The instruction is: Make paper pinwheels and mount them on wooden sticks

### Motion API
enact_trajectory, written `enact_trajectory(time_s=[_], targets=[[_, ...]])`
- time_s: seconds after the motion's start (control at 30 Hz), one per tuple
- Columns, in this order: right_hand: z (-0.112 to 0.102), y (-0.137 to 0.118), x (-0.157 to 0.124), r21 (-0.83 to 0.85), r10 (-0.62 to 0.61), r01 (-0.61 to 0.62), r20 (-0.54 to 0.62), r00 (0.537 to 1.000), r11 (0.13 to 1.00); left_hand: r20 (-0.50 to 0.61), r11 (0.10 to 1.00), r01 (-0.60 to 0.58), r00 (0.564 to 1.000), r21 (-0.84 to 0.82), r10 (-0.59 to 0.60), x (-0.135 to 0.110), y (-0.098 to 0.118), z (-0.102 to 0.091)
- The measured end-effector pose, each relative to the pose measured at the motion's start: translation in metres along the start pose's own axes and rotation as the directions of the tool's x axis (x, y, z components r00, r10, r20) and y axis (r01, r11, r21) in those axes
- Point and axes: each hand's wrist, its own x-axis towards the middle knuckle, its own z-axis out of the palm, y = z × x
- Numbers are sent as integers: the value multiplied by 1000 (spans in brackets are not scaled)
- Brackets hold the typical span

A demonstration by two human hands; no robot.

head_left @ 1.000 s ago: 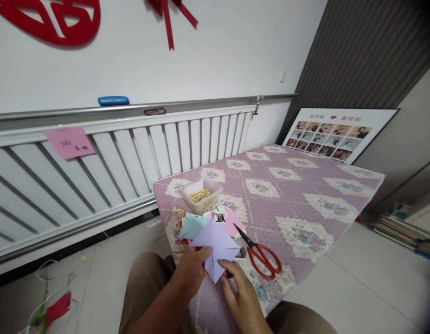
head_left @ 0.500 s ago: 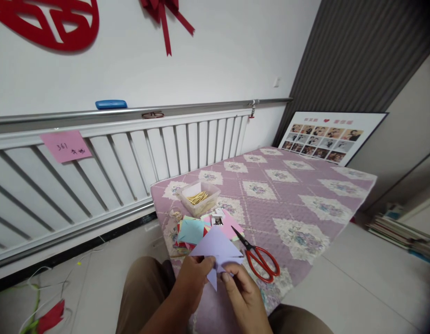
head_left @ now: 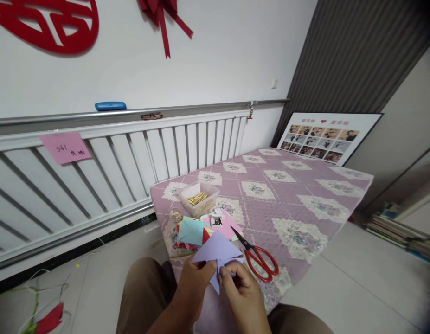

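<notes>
A folded sheet of purple paper (head_left: 216,247) is held between both hands over the near end of the cloth-covered table. My left hand (head_left: 197,278) pinches its left side, thumb on top near the middle. On the right side, my right hand (head_left: 240,285) grips the paper between thumb and forefinger. One pointed flap hangs down between the hands. Just right of the paper lie scissors (head_left: 258,256) with red handles, blades slightly apart. Behind the left hand is a stack of coloured paper (head_left: 191,231), light blue on top. Pink paper (head_left: 229,221) lies beside it.
A clear plastic box (head_left: 199,208) holds thin yellow sticks. The floral tablecloth (head_left: 242,171) stretches away to the right. A white radiator (head_left: 131,162) runs along the wall, bearing a pink note (head_left: 66,147). A red flower (head_left: 49,319) and white cable lie on the floor.
The purple paper has tilted slightly, its hanging flap shifting a little right. My right fingers have moved in closer to the paper's middle. Both hands keep their hold.
</notes>
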Motion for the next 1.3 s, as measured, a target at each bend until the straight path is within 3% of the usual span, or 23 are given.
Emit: enact_trajectory(time_s=[0.23,0.57,1.03,1.17,1.3], targets=[[-2,-1,-1,-34,1,-1,-2,1000,999,21,999,19,1000,-49,-18,-1,-1,2],[2,3,1,-84,-29,28,-8,1000,996,-70,995,0,998,96,7,-2,2,5],[6,-1,1,-49,-14,13,-35,999,999,-81,984,-54,994,168,68,1,-2,3],[6,3,-5,47,62,-60,-31,998,997,-62,982,-23,997,188,35,4,-1,-1],[-9,-3,-1,263,166,-107,-216,962,959,-39,959,-12,999,282,24,13,-1,-10]])
